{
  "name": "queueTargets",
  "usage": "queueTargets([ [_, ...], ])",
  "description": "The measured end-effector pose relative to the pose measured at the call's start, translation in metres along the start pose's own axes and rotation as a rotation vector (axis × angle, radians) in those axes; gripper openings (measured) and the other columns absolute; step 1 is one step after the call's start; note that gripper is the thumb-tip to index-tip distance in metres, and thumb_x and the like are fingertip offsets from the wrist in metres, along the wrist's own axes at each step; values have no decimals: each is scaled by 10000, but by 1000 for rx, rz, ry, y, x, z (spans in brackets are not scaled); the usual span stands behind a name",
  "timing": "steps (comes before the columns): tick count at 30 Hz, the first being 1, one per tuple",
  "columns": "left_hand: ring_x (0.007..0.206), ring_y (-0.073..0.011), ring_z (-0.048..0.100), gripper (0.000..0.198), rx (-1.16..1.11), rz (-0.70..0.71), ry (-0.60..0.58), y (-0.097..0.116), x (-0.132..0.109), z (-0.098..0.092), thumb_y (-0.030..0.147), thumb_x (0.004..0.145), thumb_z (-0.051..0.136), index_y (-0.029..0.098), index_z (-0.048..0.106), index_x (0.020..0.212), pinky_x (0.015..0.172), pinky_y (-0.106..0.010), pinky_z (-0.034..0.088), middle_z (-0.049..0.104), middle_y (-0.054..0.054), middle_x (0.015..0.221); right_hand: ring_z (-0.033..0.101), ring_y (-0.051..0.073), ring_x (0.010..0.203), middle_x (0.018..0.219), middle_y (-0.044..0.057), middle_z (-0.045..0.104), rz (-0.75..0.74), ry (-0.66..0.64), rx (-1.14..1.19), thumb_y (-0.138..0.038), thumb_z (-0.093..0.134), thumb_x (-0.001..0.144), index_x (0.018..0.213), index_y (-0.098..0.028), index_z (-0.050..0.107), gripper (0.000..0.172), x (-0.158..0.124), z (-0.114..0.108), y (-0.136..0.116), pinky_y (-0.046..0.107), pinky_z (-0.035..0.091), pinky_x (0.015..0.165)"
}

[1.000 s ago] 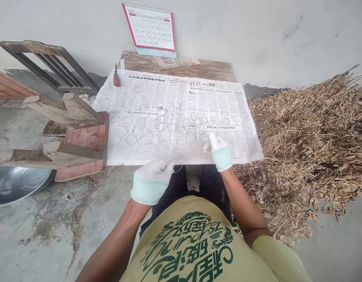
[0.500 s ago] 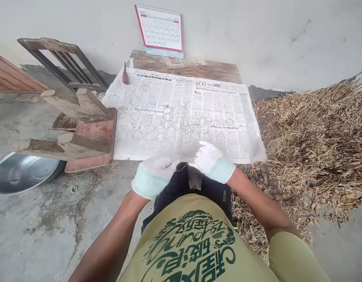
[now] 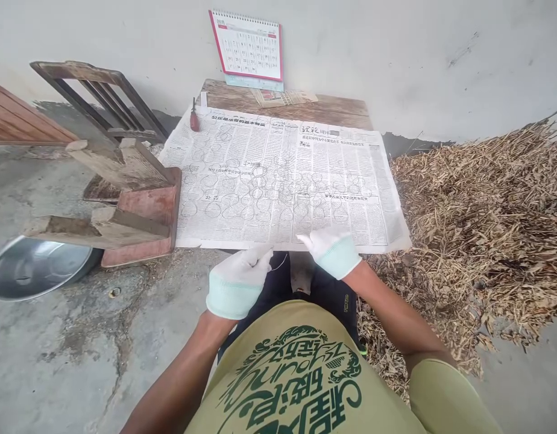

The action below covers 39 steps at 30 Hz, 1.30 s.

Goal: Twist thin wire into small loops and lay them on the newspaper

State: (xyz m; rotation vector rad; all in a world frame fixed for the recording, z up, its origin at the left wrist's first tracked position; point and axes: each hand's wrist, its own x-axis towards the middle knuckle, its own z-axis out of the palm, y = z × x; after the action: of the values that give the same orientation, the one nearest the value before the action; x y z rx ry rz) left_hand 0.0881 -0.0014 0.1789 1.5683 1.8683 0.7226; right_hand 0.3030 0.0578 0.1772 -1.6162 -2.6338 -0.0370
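My left hand (image 3: 240, 282), in a white glove with a pale green cuff, is closed at the near edge of the newspaper. From its pinched fingertips a thin curved wire (image 3: 282, 263) sticks out over my lap. Gloved the same way, my right hand (image 3: 331, 248) is over the paper's near edge, its fingers apart and nothing visible in them. The newspaper (image 3: 278, 232) covers most of the wooden table (image 3: 342, 110). Across it lie several thin wire rings (image 3: 213, 209), many of them overlapping in rows.
A red-handled screwdriver (image 3: 194, 119) lies at the paper's far left corner. Behind stands a desk calendar (image 3: 249, 48). On the left are an upturned wooden stool (image 3: 145, 220), a metal basin (image 3: 38, 268) and a chair (image 3: 97, 90). Dry stalks (image 3: 481, 235) are heaped on the right.
My right hand has come away from the wire, its fingers parting. My left hand has shifted slightly and keeps the wire, whose free end now shows.
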Motion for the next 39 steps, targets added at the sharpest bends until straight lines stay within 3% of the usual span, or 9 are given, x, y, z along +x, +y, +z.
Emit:
queueTargets([
  [6, 639, -166, 652, 363, 24, -69, 1, 1, -4, 0, 477, 938, 550, 266, 782, 756, 673, -272, 443, 751, 24, 678, 435, 146, 475, 473, 58, 530, 70, 25, -15, -531, 320, 1102, 592, -145, 662, 725, -4, 13, 4, 308, 181, 562],
  [12, 707, -187, 700, 277, 50, -168, 123, -7, 0, -9, 448, 881, 605, 288, 828, 844, 744, -268, 506, 765, 29, 696, 389, 131, 448, 462, 50, 529, 127, 106, -71, -589, 384, 1070, 517, -157, 614, 739, -16, 7, 28, 311, 175, 541],
  [17, 741, -187, 713, 291, 51, -198, 130, -11, 2, -13, 470, 875, 606, 296, 836, 833, 786, -267, 523, 774, 34, 709, 595, 204, 676, 670, 92, 681, 124, 315, -42, -563, 492, 1041, 716, -152, 737, 578, -26, -21, 44, 324, 355, 656],
  [20, 811, -190, 734, 279, 16, -206, 163, -7, -1, -11, 462, 873, 611, 308, 843, 901, 810, -256, 527, 791, 45, 753, 638, 231, 839, 862, 104, 750, -46, 322, 89, -479, 516, 1050, 887, -161, 777, 442, -32, -33, 21, 351, 410, 799],
  [23, 853, -209, 745, 284, 3, -247, 207, 0, -6, -6, 474, 883, 624, 307, 843, 953, 847, -280, 527, 804, 40, 784, 576, 186, 652, 633, 52, 669, -125, 167, 259, -369, 440, 1086, 736, -195, 756, 503, -37, -29, -19, 338, 390, 707],
  [28, 905, -239, 755, 249, -82, -226, 219, 7, -14, 10, 458, 890, 655, 305, 839, 959, 843, -310, 531, 821, 19, 859, 674, 160, 827, 900, 34, 766, 95, 46, 708, -347, 553, 1047, 998, -201, 765, 262, -27, 2, -65, 264, 457, 776],
  [31, 935, -224, 750, 225, -193, -209, 153, 5, -14, 17, 397, 887, 650, 284, 831, 958, 855, -294, 540, 824, 3, 920, 671, 133, 837, 897, 17, 758, 50, 37, 807, -241, 429, 1081, 940, -206, 746, 348, -20, 19, -65, 233, 461, 787],
  [35, 886, -206, 735, 240, -504, -202, -25, -3, -2, 16, 354, 816, 705, 194, 804, 966, 839, -295, 561, 814, -54, 928, 627, 139, 776, 834, 26, 719, -30, 14, 651, -190, 445, 1055, 918, -184, 727, 314, -20, 24, -51, 246, 425, 739],
  [39, 666, -144, 631, 284, -652, -172, -267, -14, 13, 8, 397, 762, 796, 157, 798, 914, 619, -254, 503, 788, -71, 831, 587, 164, 735, 836, 64, 699, -152, -103, 408, -203, 527, 1008, 904, -146, 715, 222, -16, 13, -38, 288, 366, 681],
])
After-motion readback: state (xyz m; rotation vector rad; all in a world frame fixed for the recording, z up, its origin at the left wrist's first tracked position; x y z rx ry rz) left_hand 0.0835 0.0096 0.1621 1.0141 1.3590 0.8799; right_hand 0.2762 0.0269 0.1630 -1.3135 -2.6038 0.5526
